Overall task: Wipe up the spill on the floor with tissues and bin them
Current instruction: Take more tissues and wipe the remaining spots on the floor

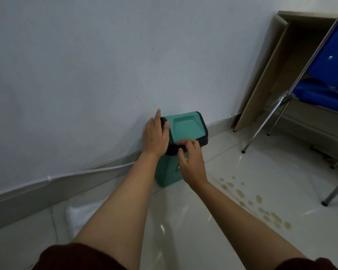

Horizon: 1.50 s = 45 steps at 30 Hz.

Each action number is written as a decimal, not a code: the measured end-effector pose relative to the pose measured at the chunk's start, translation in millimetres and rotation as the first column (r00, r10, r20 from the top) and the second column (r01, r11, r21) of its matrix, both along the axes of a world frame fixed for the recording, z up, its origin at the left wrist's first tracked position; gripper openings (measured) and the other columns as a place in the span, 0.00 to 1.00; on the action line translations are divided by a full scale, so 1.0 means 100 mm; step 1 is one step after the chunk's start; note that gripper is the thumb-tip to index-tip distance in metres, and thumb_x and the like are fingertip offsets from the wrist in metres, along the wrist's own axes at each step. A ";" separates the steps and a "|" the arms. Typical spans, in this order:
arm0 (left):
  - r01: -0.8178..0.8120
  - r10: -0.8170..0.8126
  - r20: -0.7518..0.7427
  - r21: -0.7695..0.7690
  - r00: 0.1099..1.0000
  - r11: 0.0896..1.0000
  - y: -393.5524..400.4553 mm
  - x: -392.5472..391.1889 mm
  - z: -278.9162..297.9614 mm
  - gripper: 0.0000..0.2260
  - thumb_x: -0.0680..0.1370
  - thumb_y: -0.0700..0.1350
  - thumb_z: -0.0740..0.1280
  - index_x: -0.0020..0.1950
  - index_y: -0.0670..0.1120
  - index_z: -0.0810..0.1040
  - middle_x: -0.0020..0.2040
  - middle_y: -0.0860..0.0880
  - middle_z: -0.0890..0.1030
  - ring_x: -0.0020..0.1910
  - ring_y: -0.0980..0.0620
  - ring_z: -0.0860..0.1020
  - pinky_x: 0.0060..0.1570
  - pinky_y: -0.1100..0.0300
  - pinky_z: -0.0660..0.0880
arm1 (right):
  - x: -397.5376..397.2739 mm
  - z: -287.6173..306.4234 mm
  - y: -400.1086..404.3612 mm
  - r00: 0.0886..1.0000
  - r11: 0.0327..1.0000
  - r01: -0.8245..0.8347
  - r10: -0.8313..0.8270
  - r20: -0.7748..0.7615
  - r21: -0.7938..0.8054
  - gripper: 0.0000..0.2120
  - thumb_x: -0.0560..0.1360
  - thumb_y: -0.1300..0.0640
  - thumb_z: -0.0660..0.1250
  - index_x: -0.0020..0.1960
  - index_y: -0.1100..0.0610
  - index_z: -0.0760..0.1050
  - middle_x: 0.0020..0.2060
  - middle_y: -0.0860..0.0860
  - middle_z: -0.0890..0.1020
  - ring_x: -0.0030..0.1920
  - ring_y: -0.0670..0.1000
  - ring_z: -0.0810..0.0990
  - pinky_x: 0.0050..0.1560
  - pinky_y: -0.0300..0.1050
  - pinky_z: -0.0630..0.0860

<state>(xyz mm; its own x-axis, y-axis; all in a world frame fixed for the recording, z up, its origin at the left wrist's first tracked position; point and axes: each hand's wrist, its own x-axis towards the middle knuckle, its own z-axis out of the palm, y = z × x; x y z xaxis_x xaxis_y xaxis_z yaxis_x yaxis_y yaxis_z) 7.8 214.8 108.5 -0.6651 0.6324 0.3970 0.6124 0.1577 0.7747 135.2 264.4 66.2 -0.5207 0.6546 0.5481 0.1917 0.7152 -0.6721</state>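
Reaching to a green bin (169, 172) against the wall, a person lays the left hand (155, 137) flat, grip spread, on its black rim; the right hand (190, 162) pinches the rim's front edge. Yellowish spill drops (258, 207) dot the floor (261, 172) just right.

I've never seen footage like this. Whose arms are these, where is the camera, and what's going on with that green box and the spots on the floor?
There is no machine here: a person wears a wide-angle camera on the head, so you look down along their own bare arms. The left hand rests on the top of a green bin standing against the wall, and the right hand curls its fingers over the bin's dark front rim. Neither holds a tissue that I can see. On the tiled floor to the right lies a trail of yellowish spill drops, not yet wiped. Chair legs stand behind.
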 end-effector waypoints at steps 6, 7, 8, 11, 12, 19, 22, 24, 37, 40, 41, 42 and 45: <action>-0.170 0.186 0.076 -0.176 0.980 0.969 -0.60 -0.27 -0.34 0.22 0.81 0.49 0.58 0.73 0.42 0.62 0.71 0.40 0.67 0.71 0.41 0.62 0.70 0.52 0.59 | -0.07 -0.41 -0.58 0.991 0.994 -0.063 0.073 0.112 -0.093 0.09 0.77 0.60 0.61 0.54 0.54 0.76 0.50 0.47 0.73 0.52 0.44 0.72 0.56 0.41 0.71; -0.162 0.189 0.078 -0.265 0.979 0.951 -0.70 -0.34 -0.40 0.20 0.81 0.49 0.59 0.71 0.42 0.66 0.69 0.39 0.69 0.69 0.41 0.64 0.68 0.52 0.61 | -0.07 -0.49 -0.67 0.985 0.988 -0.077 0.097 0.144 -0.137 0.09 0.77 0.61 0.61 0.54 0.55 0.76 0.51 0.48 0.73 0.52 0.44 0.72 0.56 0.42 0.71; -0.131 0.171 0.082 -0.359 0.982 0.924 -0.80 -0.40 -0.46 0.19 0.80 0.51 0.60 0.68 0.42 0.70 0.67 0.39 0.72 0.68 0.40 0.67 0.67 0.53 0.63 | -0.07 -0.56 -0.74 0.978 0.980 -0.090 0.121 0.171 -0.175 0.09 0.77 0.61 0.61 0.55 0.55 0.76 0.52 0.49 0.74 0.52 0.46 0.73 0.57 0.44 0.72; 0.042 0.068 0.187 -0.530 0.980 0.847 -1.18 -0.49 -0.65 0.20 0.76 0.56 0.66 0.60 0.43 0.77 0.61 0.42 0.78 0.59 0.44 0.75 0.59 0.55 0.70 | -0.05 -0.76 -1.00 0.955 0.950 -0.126 0.194 0.225 -0.285 0.10 0.77 0.60 0.60 0.56 0.54 0.76 0.54 0.48 0.74 0.53 0.48 0.74 0.57 0.46 0.74; 0.092 0.055 0.247 -0.546 0.967 0.832 -1.31 -0.48 -0.72 0.22 0.73 0.58 0.69 0.59 0.44 0.77 0.60 0.44 0.78 0.56 0.46 0.76 0.56 0.56 0.71 | -0.04 -0.82 -1.07 0.945 0.941 -0.131 0.213 0.247 -0.311 0.10 0.77 0.59 0.60 0.56 0.52 0.76 0.54 0.47 0.73 0.54 0.47 0.74 0.57 0.45 0.74; 0.127 0.087 0.279 -0.665 0.956 0.736 -1.91 -0.35 -1.19 0.43 0.57 0.58 0.81 0.68 0.50 0.68 0.61 0.47 0.74 0.61 0.47 0.74 0.61 0.54 0.72 | 0.01 -1.11 -1.39 0.935 0.926 -0.107 0.218 0.280 -0.363 0.12 0.77 0.58 0.60 0.60 0.48 0.71 0.55 0.43 0.70 0.56 0.44 0.73 0.57 0.40 0.72; 0.124 0.020 0.239 -0.572 0.971 0.811 -1.95 -0.39 -1.26 0.25 0.65 0.48 0.79 0.60 0.48 0.77 0.55 0.47 0.79 0.56 0.47 0.77 0.57 0.56 0.74 | 0.02 -1.20 -1.44 0.926 0.925 -0.075 0.203 0.318 -0.372 0.13 0.77 0.59 0.61 0.61 0.50 0.70 0.56 0.46 0.72 0.58 0.48 0.73 0.59 0.43 0.73; 0.107 0.027 0.291 -0.434 0.956 0.895 -1.91 -0.40 -1.19 0.11 0.73 0.44 0.72 0.54 0.43 0.83 0.54 0.45 0.83 0.56 0.46 0.79 0.59 0.58 0.74 | 0.00 -1.26 -1.48 0.902 0.944 -0.074 0.201 0.383 -0.321 0.14 0.76 0.59 0.61 0.61 0.50 0.70 0.59 0.48 0.72 0.60 0.50 0.72 0.61 0.43 0.72; 0.229 -0.014 0.301 -0.691 0.953 0.685 -1.73 -0.50 -1.04 0.45 0.63 0.59 0.77 0.75 0.46 0.63 0.74 0.47 0.66 0.72 0.47 0.66 0.69 0.54 0.63 | -0.34 -1.35 -1.69 0.751 0.970 -0.166 0.241 0.615 -0.178 0.20 0.78 0.57 0.58 0.70 0.53 0.66 0.73 0.55 0.63 0.72 0.57 0.62 0.74 0.50 0.56; 0.268 -0.045 0.317 -0.707 0.947 0.655 -1.79 -0.51 -1.27 0.26 0.67 0.58 0.75 0.58 0.45 0.79 0.59 0.45 0.79 0.62 0.44 0.75 0.58 0.57 0.71 | -0.27 -1.41 -1.66 0.716 0.968 -0.195 0.250 0.652 -0.157 0.23 0.76 0.61 0.57 0.71 0.53 0.66 0.74 0.54 0.63 0.73 0.55 0.61 0.74 0.50 0.54; 0.236 -0.023 0.318 -0.652 0.948 0.721 -1.81 -0.51 -1.31 0.17 0.68 0.57 0.74 0.45 0.44 0.81 0.47 0.45 0.80 0.52 0.42 0.78 0.49 0.58 0.72 | -0.25 -1.45 -1.63 0.711 0.969 -0.200 0.246 0.659 -0.145 0.23 0.76 0.61 0.58 0.70 0.52 0.66 0.74 0.54 0.62 0.74 0.55 0.60 0.74 0.50 0.53; 0.191 0.014 0.321 -0.596 0.947 0.780 -1.82 -0.52 -1.34 0.15 0.70 0.57 0.72 0.38 0.44 0.79 0.40 0.45 0.78 0.43 0.42 0.77 0.42 0.58 0.70 | -0.25 -1.47 -1.61 0.713 0.971 -0.196 0.236 0.660 -0.135 0.22 0.76 0.60 0.59 0.70 0.51 0.67 0.75 0.53 0.62 0.74 0.54 0.59 0.74 0.50 0.53; 0.087 0.096 0.347 -0.476 0.933 0.875 -1.80 -0.54 -1.34 0.18 0.74 0.56 0.68 0.43 0.40 0.81 0.39 0.44 0.79 0.39 0.46 0.75 0.41 0.57 0.69 | -0.26 -1.52 -1.54 0.684 0.967 -0.232 0.240 0.688 -0.107 0.23 0.77 0.52 0.61 0.71 0.44 0.64 0.77 0.53 0.57 0.77 0.53 0.54 0.76 0.55 0.48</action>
<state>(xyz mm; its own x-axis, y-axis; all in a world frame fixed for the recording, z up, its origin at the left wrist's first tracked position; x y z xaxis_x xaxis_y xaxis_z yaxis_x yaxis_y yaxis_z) -46.5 34.4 -25.4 -0.7038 0.6782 -0.2113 0.3148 0.5644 0.7631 109.0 110.5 -85.3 -0.8873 0.4598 -0.0350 0.4294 0.7961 -0.4265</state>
